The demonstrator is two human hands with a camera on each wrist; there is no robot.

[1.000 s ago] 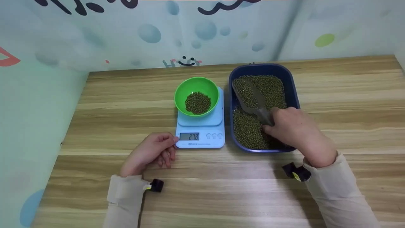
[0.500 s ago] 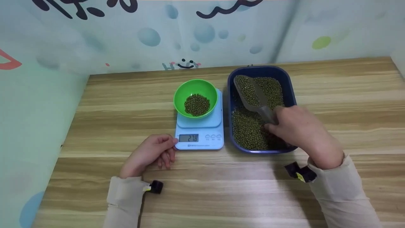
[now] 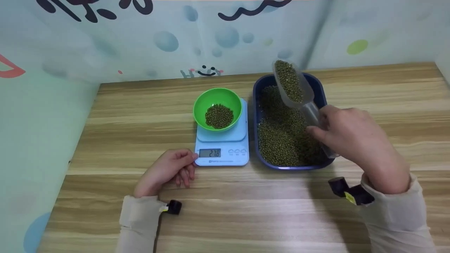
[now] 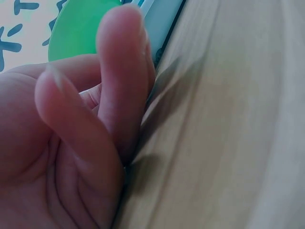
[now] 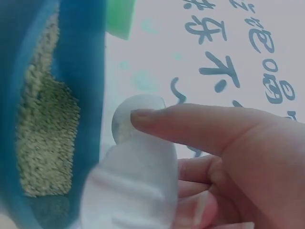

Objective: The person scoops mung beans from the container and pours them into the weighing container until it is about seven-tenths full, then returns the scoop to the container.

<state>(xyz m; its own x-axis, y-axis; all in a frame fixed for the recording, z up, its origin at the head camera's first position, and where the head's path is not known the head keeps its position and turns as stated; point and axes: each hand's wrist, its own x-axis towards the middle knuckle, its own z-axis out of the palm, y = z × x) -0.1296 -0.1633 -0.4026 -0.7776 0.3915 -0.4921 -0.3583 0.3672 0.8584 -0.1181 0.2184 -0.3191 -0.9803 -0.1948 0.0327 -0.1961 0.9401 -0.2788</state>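
Observation:
My right hand [image 3: 358, 137] grips the handle of a clear plastic scoop [image 3: 310, 111], its bowl loaded with small green beans. The scoop is up over the dark blue tub [image 3: 257, 140], which holds more mung beans [image 3: 281, 144]. In the right wrist view, thumb and fingers wrap round the scoop's handle [image 5: 133, 186]. My left hand [image 3: 168, 168] rests on the table with loosely bent fingers, a fingertip at the lower left corner of the light blue kitchen scale [image 3: 221, 158]. On the scale sits a green bowl [image 3: 200, 102] with a small heap of beans. The display reads 27.8.
The scale and tub stand side by side on a wood-grain table [image 3: 246, 211], a narrow gap between them. Behind the table's back edge rises a printed wall covering [image 3: 140, 52]. A small black camera is strapped at each sleeve cuff.
My right hand has lifted the loaded scoop out of the beans, up and to the right. The left hand, bowl and scale reading stay the same.

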